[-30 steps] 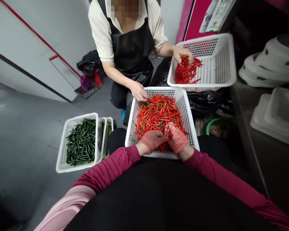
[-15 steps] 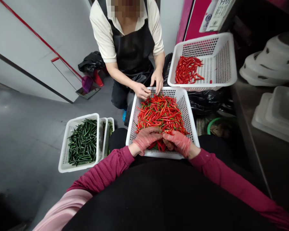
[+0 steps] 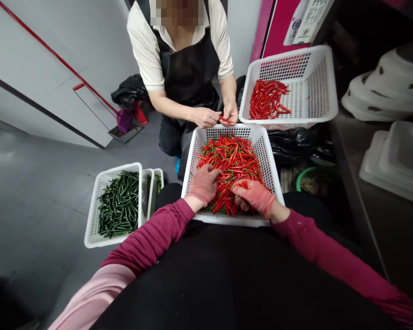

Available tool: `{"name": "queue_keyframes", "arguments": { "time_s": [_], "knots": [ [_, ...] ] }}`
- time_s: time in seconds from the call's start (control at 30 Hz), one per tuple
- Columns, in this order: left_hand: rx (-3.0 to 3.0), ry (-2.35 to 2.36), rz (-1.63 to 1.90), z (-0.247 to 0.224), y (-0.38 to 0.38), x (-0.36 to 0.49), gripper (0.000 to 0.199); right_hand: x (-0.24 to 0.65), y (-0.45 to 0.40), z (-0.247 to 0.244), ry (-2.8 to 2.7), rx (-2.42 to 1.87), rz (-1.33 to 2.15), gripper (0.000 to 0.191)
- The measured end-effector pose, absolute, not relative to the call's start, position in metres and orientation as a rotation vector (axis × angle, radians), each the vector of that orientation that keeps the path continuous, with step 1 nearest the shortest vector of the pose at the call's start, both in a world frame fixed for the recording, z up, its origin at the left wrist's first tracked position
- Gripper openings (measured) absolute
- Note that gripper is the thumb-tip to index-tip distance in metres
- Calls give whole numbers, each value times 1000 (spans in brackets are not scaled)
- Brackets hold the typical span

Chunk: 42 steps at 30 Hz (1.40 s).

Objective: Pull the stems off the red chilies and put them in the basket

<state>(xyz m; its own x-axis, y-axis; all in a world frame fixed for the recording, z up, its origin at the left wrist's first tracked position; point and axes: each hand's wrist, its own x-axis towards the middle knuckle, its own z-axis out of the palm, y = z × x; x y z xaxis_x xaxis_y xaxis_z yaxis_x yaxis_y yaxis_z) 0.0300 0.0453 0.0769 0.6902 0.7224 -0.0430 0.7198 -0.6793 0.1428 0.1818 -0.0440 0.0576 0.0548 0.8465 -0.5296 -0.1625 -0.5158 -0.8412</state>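
A white perforated basket (image 3: 189, 160) at my lap holds a heap of red chillies (image 3: 236, 158) with green stems. My left hand (image 3: 203, 184), in a thin reddish glove, rests on the heap's near left side, fingers stretched out and apart. Gloved in the same way, my right hand (image 3: 256, 198) is curled over the near right of the heap. Red chilli shows at its fingertips, and its lower fingers are partly hidden. Across the basket, a co-worker's hands (image 3: 217, 117) hold one red chilli (image 3: 226, 120) above the far rim.
At the right back, another white basket (image 3: 321, 110) contains stemless red chillies (image 3: 266, 98). Dark green chillies (image 3: 119, 204) fill a basket (image 3: 91, 229) on the floor to the left. A purple broom (image 3: 124, 120) leans by the wall, and stacked pale tubs (image 3: 395, 156) stand right.
My left hand has moved left, away from my right hand, onto the heap. My right hand has stayed nearly in place. The co-worker's hands have risen with a red chilli between them.
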Motion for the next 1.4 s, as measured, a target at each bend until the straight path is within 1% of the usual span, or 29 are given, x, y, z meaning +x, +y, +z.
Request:
{"name": "queue_keyframes", "arguments": {
  "time_s": [0.1,0.17,0.27,0.4,0.5,0.6,0.7,0.77,0.8,0.9,1.0,1.1,1.17,1.23,1.33,1.37,1.4],
  "knots": [
    [2662,1204,-252,60,44,39,27,199,-52,49,-428,-1328,1599,23],
    [2593,1222,-455,47,39,51,33,205,-58,41,-298,-1279,1580,25],
    [2565,1350,-529,31,32,65,40,199,-66,32,-270,-1285,1588,25],
    [2642,1216,-564,25,28,62,34,183,-68,26,-291,-1285,1673,26],
    [2630,1193,-564,30,30,56,35,178,-66,22,-321,-1327,1651,26],
    [2424,1295,-517,38,37,55,26,178,-64,19,-436,-1520,1555,23],
    [2218,1323,-264,47,43,50,24,180,-62,19,-677,-1761,1280,25],
    [2011,1292,-79,52,42,44,23,179,-58,21,-850,-1784,1110,28],
    [1881,1246,-12,56,40,41,23,177,-55,22,-918,-1756,1087,30],
    [1549,1055,116,65,31,34,24,171,-44,29,-998,-1613,1252,30],
    [1538,945,189,76,27,33,33,168,-37,40,-945,-1450,1506,26],
    [1929,959,186,82,29,39,44,174,-39,51,-922,-1372,1765,26],
    [2334,1006,116,81,33,44,44,180,-42,53,-929,-1436,1834,24],
    [2624,1039,-51,77,37,47,40,189,-46,51,-963,-1652,1721,21],
    [2677,1020,-347,68,42,38,32,203,-53,39,-1133,-2096,1205,8],
    [2653,962,-410,65,42,32,28,205,-55,33,-1205,-2195,1041,9],
    [2631,888,-447,62,42,26,24,206,-57,28,-1280,-2261,933,15]
  ]
}}
